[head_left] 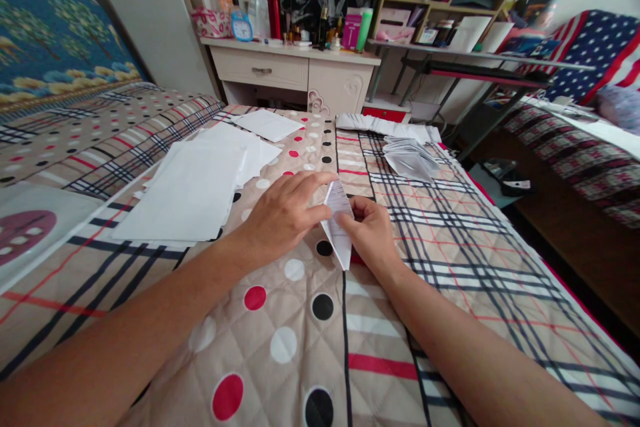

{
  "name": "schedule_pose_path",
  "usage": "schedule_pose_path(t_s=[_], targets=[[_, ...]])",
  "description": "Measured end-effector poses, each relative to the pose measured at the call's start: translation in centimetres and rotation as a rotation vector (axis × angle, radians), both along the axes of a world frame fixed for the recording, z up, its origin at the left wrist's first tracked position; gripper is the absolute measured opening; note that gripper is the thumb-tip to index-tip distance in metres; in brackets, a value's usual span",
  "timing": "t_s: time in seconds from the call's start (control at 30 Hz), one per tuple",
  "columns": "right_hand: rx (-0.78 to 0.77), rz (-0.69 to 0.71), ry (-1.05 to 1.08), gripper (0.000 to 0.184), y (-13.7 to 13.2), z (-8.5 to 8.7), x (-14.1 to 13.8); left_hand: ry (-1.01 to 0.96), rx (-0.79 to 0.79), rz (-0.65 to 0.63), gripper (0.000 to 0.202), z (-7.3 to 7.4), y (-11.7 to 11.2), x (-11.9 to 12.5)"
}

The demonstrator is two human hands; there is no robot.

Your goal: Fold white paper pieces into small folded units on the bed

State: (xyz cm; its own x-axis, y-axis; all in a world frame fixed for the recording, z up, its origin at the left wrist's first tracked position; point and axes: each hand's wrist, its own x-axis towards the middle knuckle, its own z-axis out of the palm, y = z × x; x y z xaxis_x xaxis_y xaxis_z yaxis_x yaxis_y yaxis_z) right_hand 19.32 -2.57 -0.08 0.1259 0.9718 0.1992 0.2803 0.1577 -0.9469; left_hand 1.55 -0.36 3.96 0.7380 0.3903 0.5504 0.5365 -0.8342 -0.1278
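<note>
A small folded piece of paper (338, 227) with printed lines stands between my hands above the patterned bedspread (295, 307). My right hand (369, 230) grips its right side, thumb across the printed face and fingers curled behind. At its left edge is my left hand (293, 210), index finger at the top tip and thumb touching the side; these fingers are apart. To the left lies a loose pile of white sheets (183, 190). Beyond my right hand rests a fanned stack of folded papers (411, 159), with a long row of folded papers (385, 127) behind it.
A white dresser (260, 70) stands at the bed's far end, bearing bottles and a blue clock (241, 25). A desk (480, 60) with shelves is at the back right. The bed's right edge drops to a dark floor. A plastic packet (40, 220) lies far left.
</note>
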Motion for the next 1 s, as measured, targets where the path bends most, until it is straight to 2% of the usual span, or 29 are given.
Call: schedule_pose_path(t_s=[0.1, 0.2, 0.37, 0.5, 0.63, 0.8, 0.9, 1.0], targets=[[0.111, -0.072, -0.051, 0.008, -0.5, 0.3, -0.1, 0.026, 0.011, 0.096, 0.015, 0.3, -0.6, 0.4], [0.185, -0.064, -0.128, 0.011, -1.0, 0.5, -0.4, 0.018, -0.028, 0.2, 0.018, 0.1, -1.4, 1.1], [0.199, -0.053, -0.118, 0.012, -1.3, 0.5, -0.6, 0.054, -0.117, 0.293, 0.015, -0.2, -2.5, 2.0], [0.192, -0.07, -0.131, 0.014, -1.0, 0.6, -0.1, 0.072, -0.163, 0.356, 0.019, -0.4, -2.5, 1.7], [0.119, -0.102, -0.058, 0.016, -0.6, 0.7, 0.5, 0.01, -0.2, 0.285, 0.016, -1.0, -1.6, 0.9], [-0.069, -0.031, 0.179, 0.015, -0.4, 0.8, 0.4, -0.148, -0.479, 0.105, 0.004, -1.9, -0.2, 0.3], [-0.149, 0.052, 0.236, 0.027, -0.2, 0.7, 0.6, -0.306, -0.605, 0.066, 0.012, -2.3, 0.4, 0.4], [-0.14, 0.147, 0.235, 0.046, -0.1, 0.6, 0.8, -0.445, -0.784, 0.105, 0.023, -2.3, 0.6, 0.4]])
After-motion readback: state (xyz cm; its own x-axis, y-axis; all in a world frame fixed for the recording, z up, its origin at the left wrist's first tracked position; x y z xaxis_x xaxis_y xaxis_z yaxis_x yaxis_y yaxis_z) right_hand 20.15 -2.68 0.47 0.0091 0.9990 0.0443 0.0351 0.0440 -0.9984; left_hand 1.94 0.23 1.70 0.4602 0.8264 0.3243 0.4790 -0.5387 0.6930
